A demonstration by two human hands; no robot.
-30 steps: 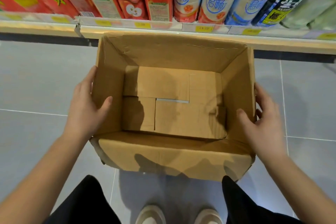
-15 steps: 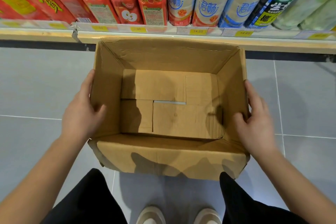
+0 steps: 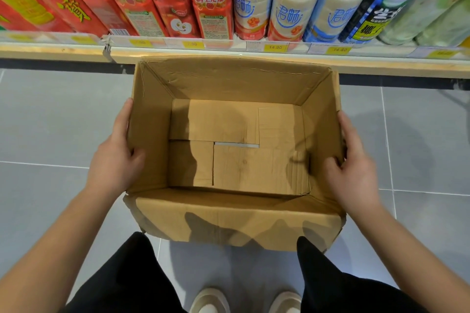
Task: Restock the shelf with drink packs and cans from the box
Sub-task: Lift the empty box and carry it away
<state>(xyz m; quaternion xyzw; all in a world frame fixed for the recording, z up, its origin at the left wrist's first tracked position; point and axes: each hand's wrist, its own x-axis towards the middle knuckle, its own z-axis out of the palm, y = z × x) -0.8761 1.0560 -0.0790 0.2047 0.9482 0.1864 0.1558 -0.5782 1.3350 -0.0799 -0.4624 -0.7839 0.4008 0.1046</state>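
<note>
Hands are gripping an open brown corrugated cardboard box (image 3: 236,218) from both sides in the head view. The left hand (image 3: 115,160) is clamping the left wall, fingers flat outside and thumb hooking over the rim; the right hand (image 3: 352,168) is doing likewise on the right wall. The box is showing only its creased, folded bottom flaps, and it is sitting over the grey tiled floor (image 3: 50,122) just before the wooden-edged shelf (image 3: 254,58), which is carrying red rectangular juice cartons (image 3: 162,0) and white plastic bottles (image 3: 254,2).
</note>
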